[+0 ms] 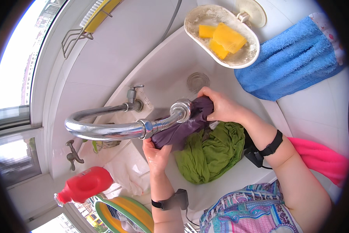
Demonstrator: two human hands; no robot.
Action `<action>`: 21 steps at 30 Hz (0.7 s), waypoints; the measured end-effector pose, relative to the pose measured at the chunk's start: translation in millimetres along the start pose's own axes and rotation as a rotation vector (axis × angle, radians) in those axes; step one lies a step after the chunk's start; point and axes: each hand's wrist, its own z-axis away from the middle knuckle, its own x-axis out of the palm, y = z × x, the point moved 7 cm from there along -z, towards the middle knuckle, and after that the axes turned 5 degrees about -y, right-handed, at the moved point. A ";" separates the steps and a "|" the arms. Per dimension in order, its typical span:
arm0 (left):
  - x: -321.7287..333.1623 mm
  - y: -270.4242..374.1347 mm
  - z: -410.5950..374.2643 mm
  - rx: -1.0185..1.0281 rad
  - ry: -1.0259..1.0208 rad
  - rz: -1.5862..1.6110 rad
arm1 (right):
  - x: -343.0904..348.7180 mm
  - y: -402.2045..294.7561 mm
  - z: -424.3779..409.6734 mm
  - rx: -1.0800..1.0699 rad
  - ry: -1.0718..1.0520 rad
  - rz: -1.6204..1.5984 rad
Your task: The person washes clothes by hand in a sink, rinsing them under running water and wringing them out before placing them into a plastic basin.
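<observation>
Both hands hold a wet purple cloth [181, 131] stretched between them, beneath the chrome faucet's spout [181, 110]. At the cloth's lower left end, my left hand [157, 154] grips a bunched edge. My right hand [221, 106] clasps the upper right end with thumb and fingers around it. The spout hides part of the cloth's middle. Just below it, a crumpled green cloth [212, 155] lies in the white sink [168, 72]. Farther back in the basin is the round drain [198, 82].
A soap dish [192, 30] with yellow soap pieces [229, 38] juts over the sink. The bent chrome pipe [104, 131] crosses at left. A blue towel [291, 55] hangs at right, a pink one [320, 157] below it. At lower left are a red bottle [89, 183] and a yellow-green basin [139, 209].
</observation>
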 end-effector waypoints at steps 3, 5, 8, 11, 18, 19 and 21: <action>-9.5 -16.2 -4.0 0.031 0.080 -0.244 | -21.7 -27.0 1.8 -0.021 0.132 0.368; -2.0 -26.2 -10.0 0.103 0.111 -0.591 | -23.2 -20.3 1.7 -0.053 0.172 0.554; 7.7 -80.0 -20.7 0.013 0.015 -0.800 | -7.9 35.1 -3.0 0.173 0.051 0.707; 32.8 -131.6 -23.7 -0.044 -0.154 -1.154 | 24.2 86.4 -2.8 0.199 0.079 0.958; 42.4 -195.6 -43.2 0.022 -0.360 -1.177 | 77.8 144.2 -26.4 0.220 -0.241 0.819; 29.3 -204.1 -47.2 -0.004 -0.351 -1.114 | 75.4 146.3 -33.3 0.266 -0.300 0.806; 19.8 -198.9 -54.4 -0.158 -0.344 -1.093 | 61.8 152.0 -34.0 0.281 -0.267 0.696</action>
